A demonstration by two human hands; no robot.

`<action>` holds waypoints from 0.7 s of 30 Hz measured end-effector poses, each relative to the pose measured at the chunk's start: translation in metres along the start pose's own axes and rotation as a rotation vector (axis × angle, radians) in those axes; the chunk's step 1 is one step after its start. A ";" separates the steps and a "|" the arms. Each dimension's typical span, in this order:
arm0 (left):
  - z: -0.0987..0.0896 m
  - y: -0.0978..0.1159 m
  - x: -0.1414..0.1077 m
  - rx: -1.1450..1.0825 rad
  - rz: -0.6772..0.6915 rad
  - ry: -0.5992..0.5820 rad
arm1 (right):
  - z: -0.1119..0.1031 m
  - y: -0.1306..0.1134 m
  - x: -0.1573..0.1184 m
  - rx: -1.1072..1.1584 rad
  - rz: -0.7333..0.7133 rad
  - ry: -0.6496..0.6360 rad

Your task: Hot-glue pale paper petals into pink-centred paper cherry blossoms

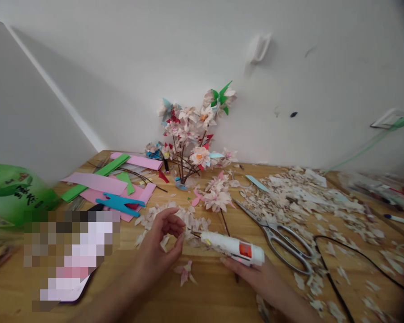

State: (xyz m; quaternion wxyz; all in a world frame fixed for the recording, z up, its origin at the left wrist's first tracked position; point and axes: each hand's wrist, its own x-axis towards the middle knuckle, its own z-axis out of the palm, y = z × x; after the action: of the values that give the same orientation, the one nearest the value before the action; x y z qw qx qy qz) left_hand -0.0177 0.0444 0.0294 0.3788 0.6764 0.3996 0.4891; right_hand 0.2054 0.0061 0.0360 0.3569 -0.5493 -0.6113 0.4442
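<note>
A white hot glue gun with an orange-red label is gripped in my right hand, its nozzle pointing left. My left hand is curled in a pinch just beside the nozzle tip, with a small pale petal at its fingertips, partly blurred. Beneath both hands, a small pink and white flower lies on the wooden table. Behind the glue gun lies a stem topped with pale pink blossoms. A heap of loose petals spreads behind my left hand.
Flower branches stand by the wall. Silver scissors and scattered dried petals lie to the right, near a black cable. On the left are coloured crepe paper strips, a green bag and a pixelated phone.
</note>
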 end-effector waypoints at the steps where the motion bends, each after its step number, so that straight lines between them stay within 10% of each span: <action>1: 0.000 -0.001 0.000 0.006 0.016 0.001 | 0.000 0.000 0.000 0.006 0.003 -0.005; 21: 0.000 -0.005 -0.004 0.081 0.128 -0.007 | -0.001 -0.002 0.000 -0.010 0.025 -0.020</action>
State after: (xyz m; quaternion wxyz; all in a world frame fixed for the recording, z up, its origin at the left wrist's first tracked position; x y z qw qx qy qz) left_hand -0.0193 0.0428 0.0240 0.3204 0.7171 0.3737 0.4935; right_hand 0.2053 0.0066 0.0385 0.3425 -0.5542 -0.6101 0.4509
